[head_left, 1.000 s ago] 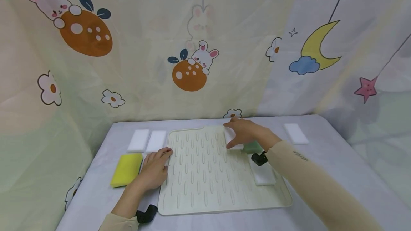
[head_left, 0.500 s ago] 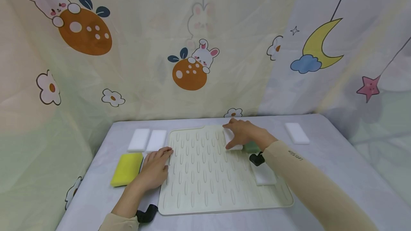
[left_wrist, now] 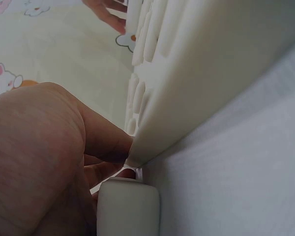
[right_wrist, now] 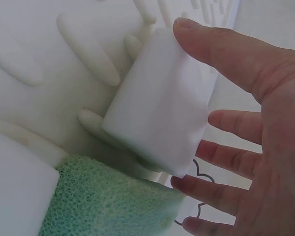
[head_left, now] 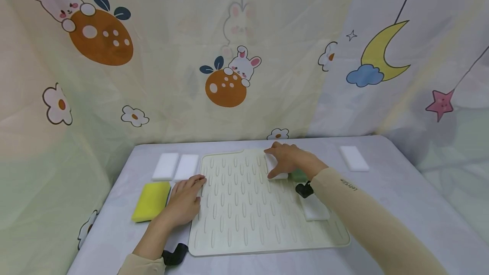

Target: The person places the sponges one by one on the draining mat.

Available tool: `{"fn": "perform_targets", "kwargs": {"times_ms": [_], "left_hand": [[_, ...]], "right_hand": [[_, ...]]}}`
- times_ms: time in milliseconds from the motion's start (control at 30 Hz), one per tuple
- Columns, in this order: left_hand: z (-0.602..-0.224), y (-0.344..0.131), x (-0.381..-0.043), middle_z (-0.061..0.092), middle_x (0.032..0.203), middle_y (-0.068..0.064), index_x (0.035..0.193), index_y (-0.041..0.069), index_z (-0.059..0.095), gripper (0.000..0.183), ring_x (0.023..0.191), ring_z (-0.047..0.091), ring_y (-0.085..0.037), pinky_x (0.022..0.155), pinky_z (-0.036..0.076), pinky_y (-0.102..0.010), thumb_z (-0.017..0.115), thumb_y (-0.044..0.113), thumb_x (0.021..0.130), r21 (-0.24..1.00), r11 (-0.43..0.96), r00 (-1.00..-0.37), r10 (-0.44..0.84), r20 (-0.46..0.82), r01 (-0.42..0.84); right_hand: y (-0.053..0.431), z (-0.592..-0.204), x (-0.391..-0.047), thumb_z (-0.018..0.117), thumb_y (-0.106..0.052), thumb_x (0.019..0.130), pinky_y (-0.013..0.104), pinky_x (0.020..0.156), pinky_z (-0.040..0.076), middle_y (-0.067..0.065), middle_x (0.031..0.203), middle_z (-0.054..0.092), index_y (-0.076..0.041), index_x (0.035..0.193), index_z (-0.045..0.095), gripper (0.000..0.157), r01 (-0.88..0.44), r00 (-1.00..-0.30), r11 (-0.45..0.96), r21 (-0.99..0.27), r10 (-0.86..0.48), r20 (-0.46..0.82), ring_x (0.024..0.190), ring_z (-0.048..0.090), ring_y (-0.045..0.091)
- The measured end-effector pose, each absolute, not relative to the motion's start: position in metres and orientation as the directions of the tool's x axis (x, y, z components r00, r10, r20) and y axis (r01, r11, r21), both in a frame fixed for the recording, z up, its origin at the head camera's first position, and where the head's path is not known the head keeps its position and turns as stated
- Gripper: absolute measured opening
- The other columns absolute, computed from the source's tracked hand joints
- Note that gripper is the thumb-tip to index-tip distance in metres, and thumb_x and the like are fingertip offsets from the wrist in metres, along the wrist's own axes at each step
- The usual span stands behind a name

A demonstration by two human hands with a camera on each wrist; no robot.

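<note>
My right hand (head_left: 287, 158) holds a white sponge block (head_left: 272, 165) between thumb and fingers at the far part of a cream ridged mat (head_left: 237, 224). In the right wrist view the thumb lies along one end of the white block (right_wrist: 155, 103), with fingertips at the opposite side. Beside it are a green porous sponge (right_wrist: 113, 201) and another white block (right_wrist: 14, 187). My left hand (head_left: 183, 202) rests at the mat's left edge, fingers extended. In the left wrist view its thumb touches the mat's edge, near a whitish block (left_wrist: 128, 209).
Two white blocks (head_left: 166, 166) lie left of the mat, with a yellow sponge (head_left: 151, 202) nearer, by the left hand. Another white block (head_left: 354, 158) lies at the far right of the table. A second one (head_left: 315, 208) sits on the mat under the right wrist. A printed curtain (head_left: 168, 88) hangs behind.
The right hand and forearm shift very slightly left, and the held white block stays in nearly the same place. The left hand stays still.
</note>
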State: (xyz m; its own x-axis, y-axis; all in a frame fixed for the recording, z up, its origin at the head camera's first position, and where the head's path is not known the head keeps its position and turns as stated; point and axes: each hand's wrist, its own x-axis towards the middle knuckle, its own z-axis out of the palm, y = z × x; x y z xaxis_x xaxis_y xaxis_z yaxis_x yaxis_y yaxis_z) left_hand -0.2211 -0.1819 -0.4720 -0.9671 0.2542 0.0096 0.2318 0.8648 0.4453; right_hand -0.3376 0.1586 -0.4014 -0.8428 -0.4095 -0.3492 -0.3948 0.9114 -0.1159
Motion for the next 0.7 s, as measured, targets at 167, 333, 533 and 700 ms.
{"fn": "perform_targets", "kwargs": {"times_ms": [167, 333, 533, 700], "left_hand": [[-0.4726, -0.182, -0.2219, 0.042, 0.161, -0.012, 0.152, 0.003, 0.049, 0.054, 0.142, 0.037, -0.04, 0.121, 0.018, -0.062, 0.055, 0.005, 0.099, 0.449, 0.863, -0.967, 0.255, 0.007, 0.231], [-0.4725, -0.1821, -0.2219, 0.042, 0.161, -0.012, 0.152, 0.003, 0.05, 0.054, 0.142, 0.037, -0.04, 0.122, 0.018, -0.062, 0.055, 0.004, 0.098, 0.454, 0.86, -0.967, 0.255, 0.011, 0.232], [-0.4723, -0.1826, -0.2218, 0.042, 0.161, -0.012, 0.152, 0.003, 0.05, 0.054, 0.142, 0.037, -0.04, 0.122, 0.018, -0.063, 0.055, 0.004, 0.099, 0.447, 0.865, -0.967, 0.255, 0.005, 0.23], [-0.472, -0.1828, -0.2214, 0.042, 0.161, -0.013, 0.152, 0.003, 0.05, 0.054, 0.142, 0.037, -0.04, 0.122, 0.018, -0.063, 0.055, 0.004, 0.098, 0.443, 0.867, -0.967, 0.255, 0.003, 0.229]], "right_hand": [[0.1583, -0.4027, -0.3385, 0.081, -0.058, 0.083, 0.06, 0.114, 0.04, 0.009, 0.159, 0.041, -0.02, 0.16, 0.041, 0.095, -0.392, -0.843, 0.912, -0.117, -0.407, -0.351, 0.142, 0.049, 0.036], [0.1579, -0.4033, -0.3382, 0.081, -0.058, 0.083, 0.06, 0.114, 0.04, 0.01, 0.159, 0.042, -0.019, 0.16, 0.04, 0.095, -0.397, -0.843, 0.911, -0.108, -0.409, -0.35, 0.141, 0.049, 0.036], [0.1559, -0.4041, -0.3385, 0.08, -0.057, 0.084, 0.061, 0.114, 0.039, 0.012, 0.158, 0.042, -0.018, 0.16, 0.04, 0.095, -0.403, -0.843, 0.91, -0.097, -0.41, -0.348, 0.141, 0.049, 0.037], [0.1556, -0.4069, -0.3385, 0.079, -0.058, 0.085, 0.061, 0.114, 0.038, 0.011, 0.159, 0.042, -0.018, 0.161, 0.039, 0.095, -0.398, -0.846, 0.913, -0.094, -0.404, -0.348, 0.142, 0.048, 0.037]]}}
